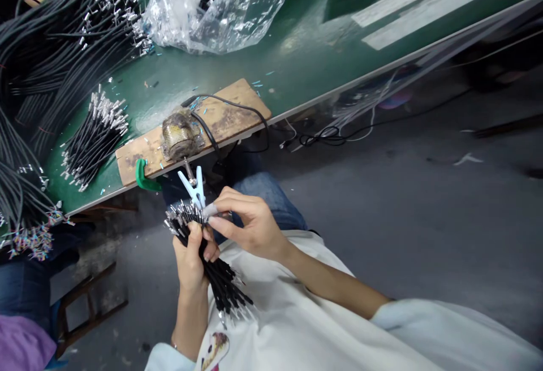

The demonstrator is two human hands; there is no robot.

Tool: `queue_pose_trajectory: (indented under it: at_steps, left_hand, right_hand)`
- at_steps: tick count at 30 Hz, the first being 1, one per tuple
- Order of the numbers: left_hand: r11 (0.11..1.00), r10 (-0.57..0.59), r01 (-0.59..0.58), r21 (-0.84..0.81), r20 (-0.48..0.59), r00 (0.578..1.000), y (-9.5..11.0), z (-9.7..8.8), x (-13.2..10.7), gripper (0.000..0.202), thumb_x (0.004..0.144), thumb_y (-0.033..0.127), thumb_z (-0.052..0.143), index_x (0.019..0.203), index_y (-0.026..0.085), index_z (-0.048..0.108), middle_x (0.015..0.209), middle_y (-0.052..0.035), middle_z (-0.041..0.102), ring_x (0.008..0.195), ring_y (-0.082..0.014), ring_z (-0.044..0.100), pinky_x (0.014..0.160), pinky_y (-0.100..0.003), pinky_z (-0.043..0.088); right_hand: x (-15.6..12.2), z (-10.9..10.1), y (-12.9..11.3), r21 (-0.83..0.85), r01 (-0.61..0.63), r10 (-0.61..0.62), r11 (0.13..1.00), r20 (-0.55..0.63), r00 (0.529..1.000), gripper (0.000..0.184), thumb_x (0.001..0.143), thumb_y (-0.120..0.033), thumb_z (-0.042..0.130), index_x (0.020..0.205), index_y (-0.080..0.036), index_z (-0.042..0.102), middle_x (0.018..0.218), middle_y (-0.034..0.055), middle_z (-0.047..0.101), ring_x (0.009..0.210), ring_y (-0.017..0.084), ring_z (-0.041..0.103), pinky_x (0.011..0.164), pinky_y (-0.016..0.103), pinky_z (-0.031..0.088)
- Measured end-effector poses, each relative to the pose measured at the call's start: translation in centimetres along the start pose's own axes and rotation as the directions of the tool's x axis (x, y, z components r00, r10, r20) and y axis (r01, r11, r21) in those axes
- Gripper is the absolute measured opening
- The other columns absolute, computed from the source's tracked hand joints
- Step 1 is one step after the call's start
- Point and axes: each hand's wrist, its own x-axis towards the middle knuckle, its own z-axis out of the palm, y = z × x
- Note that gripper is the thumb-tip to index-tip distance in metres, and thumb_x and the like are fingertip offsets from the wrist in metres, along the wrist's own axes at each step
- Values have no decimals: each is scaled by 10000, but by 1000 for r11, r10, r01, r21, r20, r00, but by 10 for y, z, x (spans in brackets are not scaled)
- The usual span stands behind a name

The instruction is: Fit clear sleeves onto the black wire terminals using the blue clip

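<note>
in our left hand (190, 258) we hold a bundle of short black cables (223, 286), the fingers curled closed around it, nearer its far end. the bundle slants in front of our white top (297, 309), with silver tips at both ends. our right hand (254, 227) is at the bundle's far end, thumb and forefinger almost together beside the tips; we cannot tell whether they pinch one. just beyond, we see a light blue clip (197, 191) by the shaft of a motor (180, 133) on a wooden board (240, 108). a green clamp (142, 176) sits at the board's left end. farther left, a second pile of short cables (95, 139) lies on the green table (297, 71).
</note>
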Motion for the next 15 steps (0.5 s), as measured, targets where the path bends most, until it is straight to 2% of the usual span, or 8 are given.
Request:
queue_pose_trajectory:
  at_steps: [4, 6, 8, 10, 12, 15]
  left_hand:
    - [995, 35, -35, 91, -1, 999, -4, -5, 2, 423, 656, 515, 691, 549, 159, 488, 486, 38, 467, 313, -10, 300, 307, -179, 279]
    - [987, 78, -80, 140, 17, 997, -4, -9, 4, 417, 622, 532, 706, 555, 163, 522, 467, 28, 484, 297, -21, 298, 287, -188, 276]
    - [968, 173, -177, 176, 41, 984, -2, -11, 4, 371, 619, 494, 724, 556, 163, 566, 429, 33, 475, 288, -37, 330, 284, -190, 290]
    - [933, 295, -300, 198, 56, 954, 2, -13, 4, 286, 643, 412, 734, 561, 169, 610, 412, 41, 482, 296, -45, 378, 297, -177, 306]
    - [893, 395, -398, 210, 59, 917, 9, -15, 6, 173, 655, 321, 740, 589, 186, 652, 434, 48, 527, 331, -44, 434, 334, -158, 341]
    - [803, 509, -523, 285, 126, 851, 21, -21, 12, 31, 661, 192, 719, 641, 209, 703, 464, 52, 592, 358, -46, 492, 386, -149, 409]
  right_hand:
    - [-1, -3, -1, 13, -27, 25, 1000, 106, 994, 145, 787, -104, 559, 656, -126, 618, 608, 40, 585, 615, 132, 486, 592, 275, 408]
    - [3, -6, 2, 88, -122, 105, 989, 182, 978, 156, 803, -162, 556, 660, -127, 609, 629, 37, 560, 618, 131, 480, 580, 272, 393]
    - [10, -7, 5, 203, -272, 221, 941, 239, 945, 212, 822, -271, 563, 668, -129, 596, 636, 26, 530, 601, 121, 464, 560, 262, 373]
    - [22, -4, 8, 337, -398, 317, 853, 271, 909, 343, 828, -432, 555, 665, -131, 587, 623, 15, 514, 573, 106, 435, 542, 253, 350]
    - [34, 3, 10, 488, -454, 344, 746, 301, 889, 486, 790, -593, 523, 665, -129, 598, 607, 10, 508, 549, 94, 403, 522, 243, 329]
    - [49, 17, 10, 647, -539, 335, 539, 422, 842, 551, 691, -672, 579, 695, -123, 626, 610, 14, 524, 573, 94, 434, 515, 218, 338]
